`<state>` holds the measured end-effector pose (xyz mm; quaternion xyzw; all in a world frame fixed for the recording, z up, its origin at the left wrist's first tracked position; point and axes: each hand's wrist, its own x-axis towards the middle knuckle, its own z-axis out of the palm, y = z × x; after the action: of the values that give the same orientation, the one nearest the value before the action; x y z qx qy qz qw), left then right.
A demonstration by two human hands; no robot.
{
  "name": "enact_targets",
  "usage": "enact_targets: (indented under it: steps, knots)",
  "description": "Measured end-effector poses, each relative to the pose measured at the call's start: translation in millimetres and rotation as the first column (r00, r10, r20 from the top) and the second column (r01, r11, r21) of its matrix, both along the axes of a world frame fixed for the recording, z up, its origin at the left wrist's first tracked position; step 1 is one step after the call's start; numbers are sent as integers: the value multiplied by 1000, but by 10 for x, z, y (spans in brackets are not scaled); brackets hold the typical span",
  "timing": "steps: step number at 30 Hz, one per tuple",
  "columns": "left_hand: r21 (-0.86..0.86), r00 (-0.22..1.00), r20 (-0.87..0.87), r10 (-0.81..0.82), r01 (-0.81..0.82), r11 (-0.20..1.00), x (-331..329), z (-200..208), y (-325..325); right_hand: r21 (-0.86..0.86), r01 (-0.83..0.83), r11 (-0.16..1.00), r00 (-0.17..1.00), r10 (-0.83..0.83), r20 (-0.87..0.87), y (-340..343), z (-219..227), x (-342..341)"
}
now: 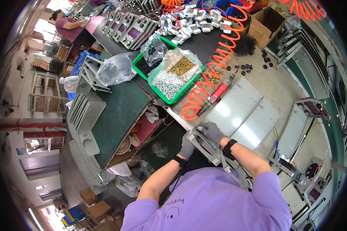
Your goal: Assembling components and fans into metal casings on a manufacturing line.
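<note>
Close to my body I hold a grey metal bracket with an opening cut through its face. My left hand, in a grey glove, is closed on its left edge, and some of its fingers are hidden. On the upper right part of the bracket lies my right hand, also gloved, its fingers curled over the metal. Dark bands circle both wrists. Just beyond my right hand, two flat grey metal panels lie on the bench. A red power screwdriver rests beside them, along an orange coiled hose.
Green trays hold bagged silver and brass screws and black parts. White modules with red wires pile up behind. Metal brackets stand on the green table at left. A cardboard box sits at far right. Another person works far left.
</note>
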<state>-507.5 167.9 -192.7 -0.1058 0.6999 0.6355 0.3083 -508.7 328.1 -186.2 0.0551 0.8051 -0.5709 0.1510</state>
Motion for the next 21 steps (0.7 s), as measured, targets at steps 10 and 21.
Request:
enact_targets:
  steps: [10, 21]
  knots:
    - [106, 997, 38, 70, -74, 992, 9, -176, -13, 268, -199, 943, 971, 153, 183, 65, 100, -117]
    - [56, 999, -35, 21, -19, 998, 34, -8, 39, 99, 53, 994, 995, -44, -89, -50, -96, 112]
